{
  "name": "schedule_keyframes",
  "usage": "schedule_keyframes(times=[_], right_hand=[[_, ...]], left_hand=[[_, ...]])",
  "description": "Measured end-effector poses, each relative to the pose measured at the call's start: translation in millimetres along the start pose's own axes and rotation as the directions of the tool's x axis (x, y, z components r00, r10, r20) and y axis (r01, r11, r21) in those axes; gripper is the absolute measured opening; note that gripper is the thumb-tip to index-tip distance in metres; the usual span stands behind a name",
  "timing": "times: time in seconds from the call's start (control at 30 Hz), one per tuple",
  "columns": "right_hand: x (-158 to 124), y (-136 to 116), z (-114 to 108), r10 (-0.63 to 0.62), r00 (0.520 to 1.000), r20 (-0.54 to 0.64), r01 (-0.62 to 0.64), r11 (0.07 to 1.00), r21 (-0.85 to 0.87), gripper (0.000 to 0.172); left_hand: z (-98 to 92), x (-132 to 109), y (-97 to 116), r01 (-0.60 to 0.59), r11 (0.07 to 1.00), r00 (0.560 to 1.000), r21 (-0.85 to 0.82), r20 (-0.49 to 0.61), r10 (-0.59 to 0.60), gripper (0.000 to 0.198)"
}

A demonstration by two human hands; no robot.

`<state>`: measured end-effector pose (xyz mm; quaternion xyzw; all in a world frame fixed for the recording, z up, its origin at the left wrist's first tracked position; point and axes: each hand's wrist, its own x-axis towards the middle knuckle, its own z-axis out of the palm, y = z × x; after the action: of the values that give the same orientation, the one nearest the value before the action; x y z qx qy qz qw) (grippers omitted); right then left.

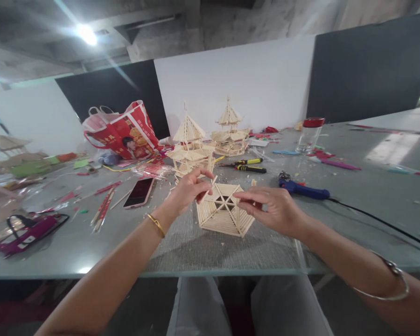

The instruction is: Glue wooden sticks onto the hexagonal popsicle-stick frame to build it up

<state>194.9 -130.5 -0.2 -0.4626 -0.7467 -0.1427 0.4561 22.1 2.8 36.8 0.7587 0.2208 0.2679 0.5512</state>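
A hexagonal frame of thin wooden sticks [222, 221] sits on the table in front of me, with spokes meeting over a dark opening at its middle. My left hand [192, 189] is at its upper left edge, fingers curled together; a short pale stick end shows beside the fingertips. My right hand [273, 207] is over the frame's right side, thumb and fingers drawn close together at the spokes. Whatever lies between the fingers of either hand is too small or hidden to name. Beyond them stands a stick pagoda model [191, 135], partly covered by my left hand.
Another pagoda model [229, 126] stands behind. On the right lie a blue glue gun [308, 190] with a black cord and a red-lidded jar [310, 137]. Yellow-black pliers [247, 166] lie behind the frame. Leftward are a phone [139, 192], wrapped sticks [103, 207] and a red bag [126, 133].
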Motion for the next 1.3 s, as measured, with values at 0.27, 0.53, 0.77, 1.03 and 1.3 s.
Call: schedule_keyframes(times=[0.27,0.53,0.77,1.03,1.3], right_hand=[[1,1,0,0.002,1.000,0.011,-0.002,1.000,-0.007,0.018],[0,2,0,-0.001,1.000,0.009,0.001,1.000,-0.007,0.018],[0,5,-1,-0.096,0.995,0.011,0.097,0.994,-0.041,0.021],[1,5,-3,-0.099,0.994,0.040,0.099,0.995,0.006,0.023],[0,7,-4,-0.067,0.994,0.086,0.068,0.998,0.000,0.024]], left_hand=[[4.0,1,1,0.041,0.941,0.995,-0.336,0.098,-0.009,0.025],[29.2,11,-6,-0.057,0.996,0.998,0.074,0.004,0.057,0.023],[41.6,15,-15,-0.017,0.961,0.954,0.275,0.292,-0.067,0.013],[41.0,14,-19,-0.055,0.954,0.926,0.295,0.372,-0.062,0.016],[36.5,14,-16,-0.087,0.949,0.875,0.303,0.479,-0.072,0.014]])
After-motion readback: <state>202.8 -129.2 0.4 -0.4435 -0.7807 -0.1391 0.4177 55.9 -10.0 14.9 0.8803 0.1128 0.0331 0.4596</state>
